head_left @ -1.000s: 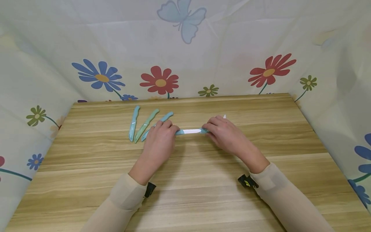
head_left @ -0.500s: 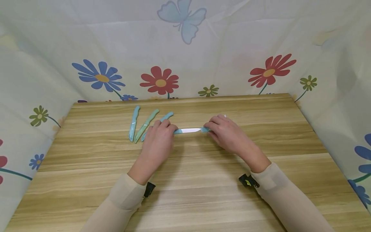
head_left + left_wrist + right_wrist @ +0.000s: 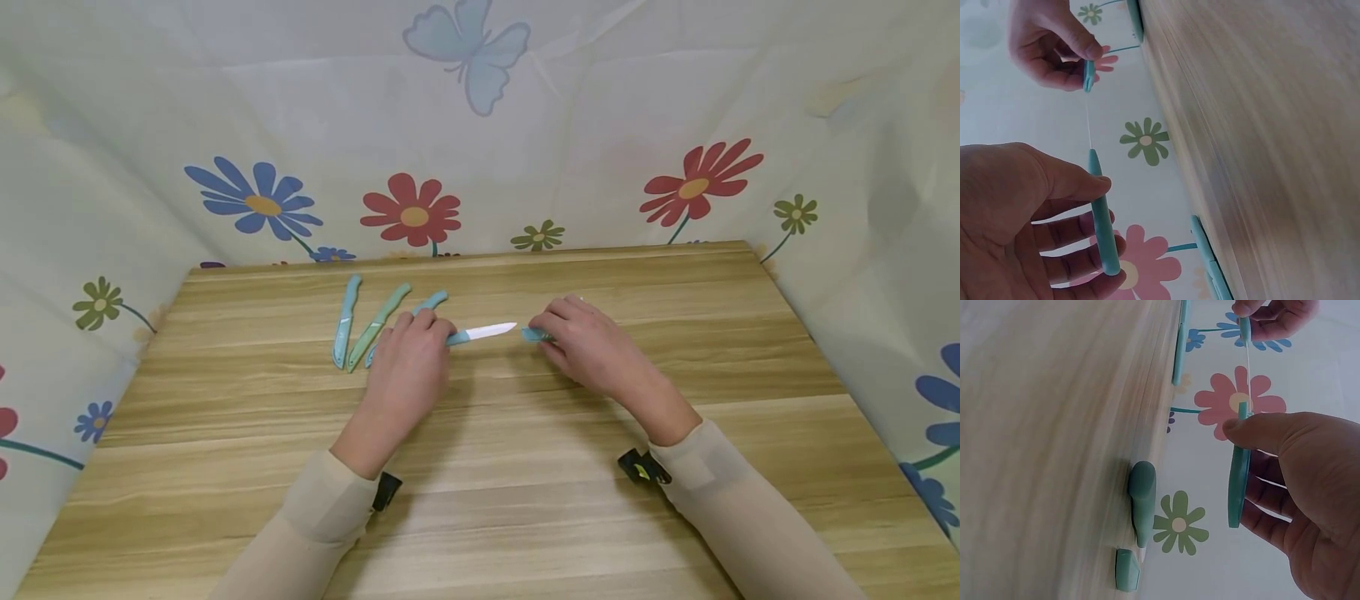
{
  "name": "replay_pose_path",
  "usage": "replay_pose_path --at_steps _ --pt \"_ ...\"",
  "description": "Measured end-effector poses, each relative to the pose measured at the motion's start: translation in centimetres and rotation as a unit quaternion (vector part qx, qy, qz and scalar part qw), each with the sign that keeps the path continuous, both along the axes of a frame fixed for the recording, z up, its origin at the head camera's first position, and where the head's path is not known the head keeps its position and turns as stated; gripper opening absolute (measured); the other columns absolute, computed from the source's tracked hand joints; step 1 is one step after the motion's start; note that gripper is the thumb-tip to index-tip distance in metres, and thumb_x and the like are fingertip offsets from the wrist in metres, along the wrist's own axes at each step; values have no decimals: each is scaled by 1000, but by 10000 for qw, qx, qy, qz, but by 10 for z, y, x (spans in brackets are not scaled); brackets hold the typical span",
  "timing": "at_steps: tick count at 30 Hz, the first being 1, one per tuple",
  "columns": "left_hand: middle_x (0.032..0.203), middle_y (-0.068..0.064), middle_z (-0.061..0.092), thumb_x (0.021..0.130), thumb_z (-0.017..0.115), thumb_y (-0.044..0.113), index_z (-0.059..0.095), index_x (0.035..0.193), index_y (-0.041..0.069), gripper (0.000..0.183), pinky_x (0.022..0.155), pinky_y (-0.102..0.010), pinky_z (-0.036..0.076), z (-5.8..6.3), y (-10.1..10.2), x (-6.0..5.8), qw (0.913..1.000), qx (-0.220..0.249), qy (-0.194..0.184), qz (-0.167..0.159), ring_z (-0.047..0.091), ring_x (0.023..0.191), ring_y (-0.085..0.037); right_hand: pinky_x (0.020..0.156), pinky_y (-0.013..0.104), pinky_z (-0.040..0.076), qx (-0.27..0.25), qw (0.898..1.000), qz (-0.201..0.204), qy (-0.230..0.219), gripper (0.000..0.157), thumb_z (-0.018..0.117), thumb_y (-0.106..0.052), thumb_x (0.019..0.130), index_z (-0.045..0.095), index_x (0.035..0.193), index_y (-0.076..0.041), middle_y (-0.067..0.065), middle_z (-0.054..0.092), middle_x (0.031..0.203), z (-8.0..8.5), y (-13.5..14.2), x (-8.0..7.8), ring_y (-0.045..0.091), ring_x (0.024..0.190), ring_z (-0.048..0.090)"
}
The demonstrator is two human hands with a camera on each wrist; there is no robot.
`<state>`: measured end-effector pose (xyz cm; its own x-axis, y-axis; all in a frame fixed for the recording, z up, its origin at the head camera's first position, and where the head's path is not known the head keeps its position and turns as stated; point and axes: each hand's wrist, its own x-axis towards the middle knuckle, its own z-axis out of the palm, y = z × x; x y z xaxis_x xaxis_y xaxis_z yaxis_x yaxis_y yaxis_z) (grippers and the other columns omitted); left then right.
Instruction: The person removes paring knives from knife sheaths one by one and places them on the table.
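My left hand (image 3: 408, 358) pinches the blue handle of a small paring knife (image 3: 491, 331), its white blade pointing right. In the left wrist view the thumb and fingers lie along the handle (image 3: 1105, 231). My right hand (image 3: 585, 346) holds a blue blade sheath (image 3: 536, 334) by thumb and fingers, its mouth facing the blade tip across a small gap. The right wrist view shows the sheath (image 3: 1239, 481) lengthwise, with the thumb on one side. Both things are held above the table. Most of the sheath is hidden by the right hand in the head view.
Left on the wooden table (image 3: 487, 500) lie a blue sheathed knife (image 3: 347, 321), a green one (image 3: 380, 325) and another blue one (image 3: 431, 302), partly behind my left hand. Near my right hand lie a green-handled knife (image 3: 1143, 500) and a separate sheath (image 3: 1127, 570). Flowered cloth surrounds the table.
The blade tip, inside the sheath mouth a second ago, has come out and now stands apart, tilted slightly upward. The left hand has shifted slightly left, the right hand slightly right.
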<state>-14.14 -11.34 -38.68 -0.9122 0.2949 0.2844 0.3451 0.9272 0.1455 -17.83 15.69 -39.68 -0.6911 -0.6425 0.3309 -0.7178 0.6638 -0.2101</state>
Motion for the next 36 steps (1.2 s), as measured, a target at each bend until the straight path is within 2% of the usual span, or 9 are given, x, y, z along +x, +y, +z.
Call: replay_pose_path --at_steps 8,17,26,31,36 --pt "105 -10 69 97 67 6 75 109 3 15 71 -45 54 -2 1 -1 9999 1 95 81 63 91 -31 92 41 58 34 9998 -144 -110 23 83 -9 93 75 113 -1 10 71 108 3 0 0 27 102 66" --pt "97 -8 67 95 72 11 72 103 3 11 72 -44 52 -7 3 -2 9999 61 62 88 61 86 -29 86 43 57 107 9993 -296 208 23 87 -16 91 76 107 -4 7 73 103 5 2 1 25 94 66" --pt "95 -8 64 94 74 14 68 99 4 13 75 -45 50 -9 4 -2 9995 177 150 217 61 86 -29 92 52 52 216 9945 -1010 -200 25 86 -27 92 76 102 -7 7 71 104 7 1 1 28 99 63" --pt "96 -8 59 95 74 16 66 94 6 13 86 -51 48 -10 8 -4 9987 210 200 412 59 94 -32 98 60 47 338 9884 -1408 -450 25 83 -33 94 75 98 -10 9 69 114 10 0 0 32 108 61" --pt "99 -8 59 95 72 19 66 91 7 14 99 -58 41 -9 18 -9 9967 327 110 733 56 104 -36 100 61 40 332 9767 -1921 -898 27 77 -38 97 71 92 -12 10 65 126 12 -1 -4 36 119 55"
